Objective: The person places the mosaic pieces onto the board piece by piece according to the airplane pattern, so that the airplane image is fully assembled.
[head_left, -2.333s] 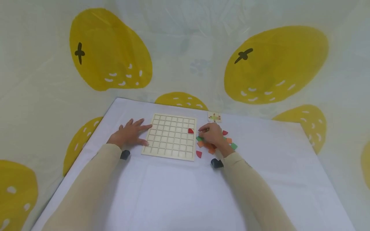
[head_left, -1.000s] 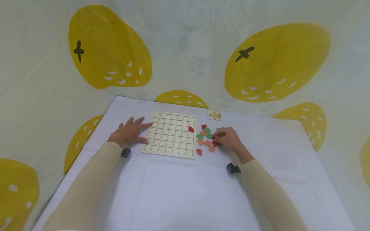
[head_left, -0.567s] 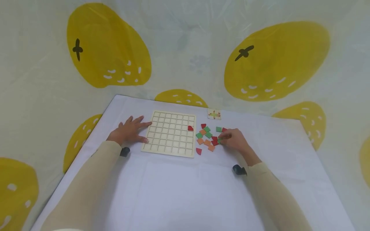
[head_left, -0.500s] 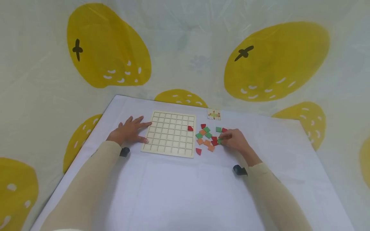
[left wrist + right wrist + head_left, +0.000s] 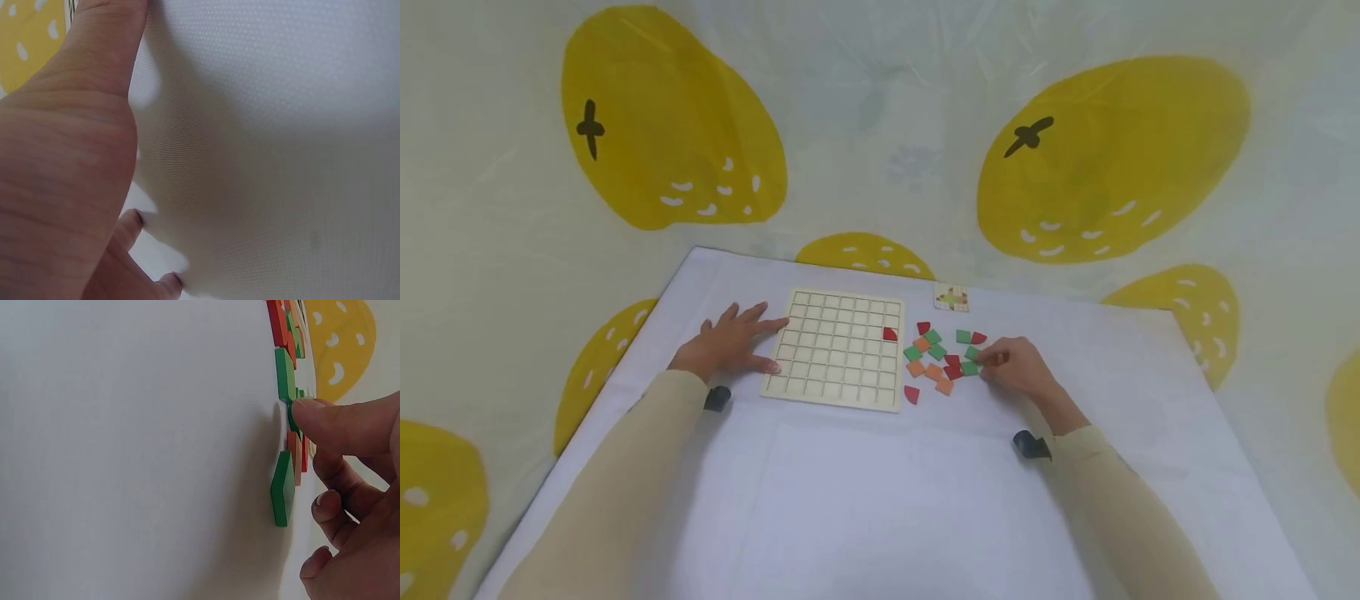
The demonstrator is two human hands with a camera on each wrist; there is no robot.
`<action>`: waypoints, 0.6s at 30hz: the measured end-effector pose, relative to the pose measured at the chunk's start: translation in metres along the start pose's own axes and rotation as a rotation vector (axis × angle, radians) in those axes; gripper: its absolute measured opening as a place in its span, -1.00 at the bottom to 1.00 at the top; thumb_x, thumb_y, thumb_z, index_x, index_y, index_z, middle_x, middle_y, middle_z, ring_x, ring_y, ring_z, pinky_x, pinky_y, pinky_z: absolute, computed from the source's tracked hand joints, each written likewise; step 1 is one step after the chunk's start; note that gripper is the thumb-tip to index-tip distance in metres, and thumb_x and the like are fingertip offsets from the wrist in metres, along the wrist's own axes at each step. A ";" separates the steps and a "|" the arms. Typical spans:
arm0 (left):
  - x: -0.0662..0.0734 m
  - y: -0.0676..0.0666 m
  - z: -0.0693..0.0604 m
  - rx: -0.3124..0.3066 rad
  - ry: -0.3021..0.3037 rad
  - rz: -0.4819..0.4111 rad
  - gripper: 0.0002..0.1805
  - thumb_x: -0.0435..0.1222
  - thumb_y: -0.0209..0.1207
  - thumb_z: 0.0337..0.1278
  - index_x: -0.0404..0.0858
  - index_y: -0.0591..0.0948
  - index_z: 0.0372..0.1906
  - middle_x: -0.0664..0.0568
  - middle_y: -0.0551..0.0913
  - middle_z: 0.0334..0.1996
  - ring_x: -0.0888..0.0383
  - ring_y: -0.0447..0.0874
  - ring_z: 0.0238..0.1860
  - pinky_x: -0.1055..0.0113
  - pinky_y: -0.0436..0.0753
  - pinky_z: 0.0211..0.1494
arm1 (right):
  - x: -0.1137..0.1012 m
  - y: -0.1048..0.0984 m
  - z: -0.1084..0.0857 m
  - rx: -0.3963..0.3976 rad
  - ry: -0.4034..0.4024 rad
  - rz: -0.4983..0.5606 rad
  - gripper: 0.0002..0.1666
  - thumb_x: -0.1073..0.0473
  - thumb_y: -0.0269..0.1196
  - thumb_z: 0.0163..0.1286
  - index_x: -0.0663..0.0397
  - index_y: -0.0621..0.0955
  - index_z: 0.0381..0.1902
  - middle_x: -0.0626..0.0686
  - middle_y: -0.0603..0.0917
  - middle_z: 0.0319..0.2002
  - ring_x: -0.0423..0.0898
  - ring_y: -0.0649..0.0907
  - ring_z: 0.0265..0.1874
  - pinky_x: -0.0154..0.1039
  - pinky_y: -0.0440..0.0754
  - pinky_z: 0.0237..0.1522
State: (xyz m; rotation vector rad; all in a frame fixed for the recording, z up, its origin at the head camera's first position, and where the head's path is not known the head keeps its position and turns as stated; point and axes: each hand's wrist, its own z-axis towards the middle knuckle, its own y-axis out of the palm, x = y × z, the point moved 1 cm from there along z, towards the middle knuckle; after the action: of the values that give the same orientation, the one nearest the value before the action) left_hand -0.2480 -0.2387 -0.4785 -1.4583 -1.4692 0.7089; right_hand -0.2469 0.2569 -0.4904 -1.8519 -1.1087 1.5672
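In the head view, my left hand [image 5: 724, 342] lies with fingers spread at the left side of a pale wooden grid board [image 5: 831, 398]. Its index fingertip and thumb touch the board's edge. One red quarter-round tile [image 5: 890, 334] sits in a cell near the board's right side. Right of the board, my right hand [image 5: 1017, 367] has its thumb and index finger at a green square tile [image 5: 972, 353], seeming to pinch it. The right wrist view shows the thumb against this green tile [image 5: 292, 420], the other fingers curled; the index fingertip's contact is hidden.
Loose tiles lie between board and right hand: green squares [image 5: 963, 336], orange squares [image 5: 934, 372] and red quarter-rounds [image 5: 912, 394]. A small pattern card [image 5: 951, 297] lies behind them. A white cloth [image 5: 850, 500] covers the table, and a fruit-printed curtain [image 5: 880, 125] hangs behind.
My right hand has moved from over the tile pile to its right side, uncovering tiles and spreading them apart. A second green square now shows by its fingertips. The left hand stays put.
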 end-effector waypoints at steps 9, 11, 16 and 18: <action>-0.001 0.000 0.000 0.007 0.000 -0.008 0.07 0.39 0.31 0.04 0.38 0.10 0.64 -0.08 -0.16 0.74 -0.49 -0.32 0.67 -0.66 -0.11 0.49 | 0.011 -0.008 0.000 0.015 -0.003 -0.017 -0.71 0.23 0.38 0.40 0.06 0.79 0.06 0.20 0.72 0.05 0.12 0.54 0.04 -0.11 0.60 -0.04; -0.001 0.000 0.001 0.009 0.004 -0.012 0.07 0.40 0.30 0.04 0.38 0.10 0.64 -0.08 -0.16 0.74 -0.50 -0.32 0.67 -0.66 -0.12 0.49 | 0.013 -0.009 0.001 0.020 0.024 -0.002 -0.69 0.20 0.37 0.40 0.07 0.78 0.08 0.22 0.70 0.08 0.12 0.54 0.03 -0.19 0.59 -0.11; -0.003 0.001 0.001 0.009 0.013 -0.008 0.07 0.41 0.30 0.03 0.39 0.09 0.64 -0.07 -0.17 0.74 -0.50 -0.33 0.67 -0.66 -0.11 0.49 | 0.016 -0.012 0.001 0.043 0.096 0.050 -0.64 0.16 0.36 0.41 0.12 0.74 0.13 0.25 0.67 0.08 0.12 0.55 0.00 -0.28 0.61 -0.22; -0.003 0.001 0.002 0.008 0.010 -0.006 0.08 0.40 0.31 0.03 0.39 0.09 0.64 -0.07 -0.18 0.75 -0.50 -0.33 0.67 -0.66 -0.11 0.49 | 0.016 -0.011 0.001 0.055 0.107 0.063 -0.63 0.15 0.37 0.41 0.13 0.73 0.13 0.24 0.68 0.01 0.11 0.56 -0.04 -0.30 0.61 -0.24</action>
State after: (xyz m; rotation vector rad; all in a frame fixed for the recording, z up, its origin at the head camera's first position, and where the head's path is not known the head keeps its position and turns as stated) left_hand -0.2492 -0.2411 -0.4807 -1.4486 -1.4609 0.7014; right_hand -0.2511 0.2759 -0.4910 -1.9269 -0.9598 1.4985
